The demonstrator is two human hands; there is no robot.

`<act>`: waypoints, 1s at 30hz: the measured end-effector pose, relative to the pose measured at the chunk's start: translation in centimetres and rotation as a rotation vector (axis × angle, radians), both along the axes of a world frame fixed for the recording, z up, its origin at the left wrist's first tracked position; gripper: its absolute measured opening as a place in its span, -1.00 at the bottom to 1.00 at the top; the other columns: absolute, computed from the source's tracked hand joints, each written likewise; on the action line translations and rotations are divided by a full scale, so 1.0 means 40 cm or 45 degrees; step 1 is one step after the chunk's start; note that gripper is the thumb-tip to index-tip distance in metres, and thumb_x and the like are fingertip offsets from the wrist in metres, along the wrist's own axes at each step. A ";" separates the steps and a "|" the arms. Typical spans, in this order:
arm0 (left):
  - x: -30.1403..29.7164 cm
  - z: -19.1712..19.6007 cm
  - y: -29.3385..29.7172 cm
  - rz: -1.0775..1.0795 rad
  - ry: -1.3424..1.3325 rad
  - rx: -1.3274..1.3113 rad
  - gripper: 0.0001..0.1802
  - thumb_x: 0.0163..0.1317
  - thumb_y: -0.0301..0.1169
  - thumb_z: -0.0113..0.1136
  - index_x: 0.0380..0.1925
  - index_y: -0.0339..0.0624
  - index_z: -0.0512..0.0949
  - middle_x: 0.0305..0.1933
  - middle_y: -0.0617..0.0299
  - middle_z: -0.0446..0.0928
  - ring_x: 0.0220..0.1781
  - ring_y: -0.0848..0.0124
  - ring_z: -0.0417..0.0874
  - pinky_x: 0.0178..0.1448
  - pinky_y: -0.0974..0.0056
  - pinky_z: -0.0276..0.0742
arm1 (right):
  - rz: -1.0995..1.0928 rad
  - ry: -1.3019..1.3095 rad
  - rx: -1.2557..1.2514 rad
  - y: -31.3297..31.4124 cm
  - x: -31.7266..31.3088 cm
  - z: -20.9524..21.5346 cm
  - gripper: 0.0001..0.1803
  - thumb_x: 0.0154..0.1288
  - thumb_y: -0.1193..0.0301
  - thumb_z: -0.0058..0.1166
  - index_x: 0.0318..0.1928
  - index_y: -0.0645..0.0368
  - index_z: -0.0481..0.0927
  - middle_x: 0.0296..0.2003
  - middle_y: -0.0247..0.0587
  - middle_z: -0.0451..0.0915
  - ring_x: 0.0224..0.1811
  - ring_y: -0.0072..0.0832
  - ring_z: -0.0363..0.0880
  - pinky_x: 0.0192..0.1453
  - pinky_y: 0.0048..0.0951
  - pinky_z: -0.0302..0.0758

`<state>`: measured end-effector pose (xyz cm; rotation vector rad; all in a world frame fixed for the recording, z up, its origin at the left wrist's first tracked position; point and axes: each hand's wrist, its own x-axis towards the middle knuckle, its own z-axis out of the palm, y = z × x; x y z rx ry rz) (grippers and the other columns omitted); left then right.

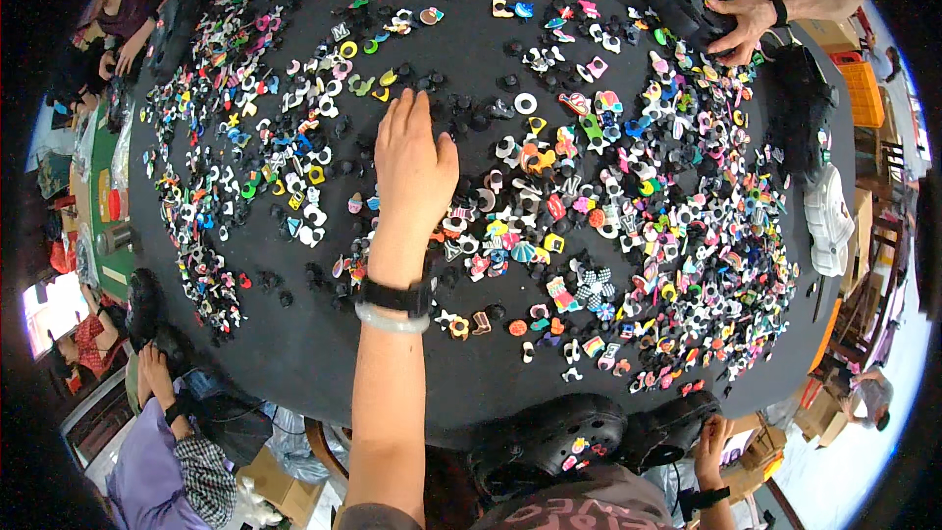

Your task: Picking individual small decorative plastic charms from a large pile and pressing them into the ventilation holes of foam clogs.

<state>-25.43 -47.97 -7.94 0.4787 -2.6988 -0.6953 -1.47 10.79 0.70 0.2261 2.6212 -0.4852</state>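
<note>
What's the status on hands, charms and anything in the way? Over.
Left hand extended palm-down, nothing visibly held. Right hand at black clog, grip unclear. Loose charms either side of left forearm, which blocks view beneath.

And here, left of the charm-dotted black clog (549,437), a broad stretch of tabletop (270,373) lies open, but the left forearm (390,422) bars the way across. Beyond the clog, a slim strip, then loose charms (594,285) crowd in. Right of it, the second clog (670,432) and right hand (713,442) block; that dark gap looks tight, perhaps.
</note>
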 end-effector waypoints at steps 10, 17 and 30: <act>0.107 0.119 0.153 -0.808 -0.268 0.489 -0.68 0.13 -0.61 0.00 -0.13 -0.17 0.60 0.05 0.19 0.55 0.17 0.18 0.48 0.29 0.11 0.32 | -0.162 -0.096 -0.014 -0.038 -0.020 0.025 -0.84 0.34 0.39 -0.19 -0.18 0.22 0.31 -0.23 -0.13 0.23 -0.16 -0.27 0.26 -0.02 -0.37 0.26; 0.174 0.138 -0.013 -0.213 -0.099 0.338 -0.70 0.12 -0.61 0.04 -0.12 -0.28 0.54 -0.02 0.02 0.55 0.12 0.11 0.50 0.23 0.13 0.35 | -0.011 0.017 0.030 0.001 -0.008 0.000 -0.85 0.34 0.37 -0.18 -0.22 0.20 0.33 -0.23 -0.16 0.22 -0.18 -0.31 0.26 -0.03 -0.38 0.24; 0.269 -0.034 -0.395 0.321 -0.312 -0.241 -0.37 0.07 -0.41 0.13 0.22 -0.16 0.30 0.31 -0.18 0.18 0.34 -0.12 0.16 0.39 -0.08 0.05 | 0.662 0.170 0.242 0.248 0.114 -0.096 -0.51 0.22 0.47 -0.01 0.19 0.15 0.38 0.13 0.16 0.37 0.18 0.14 0.29 0.23 0.03 0.28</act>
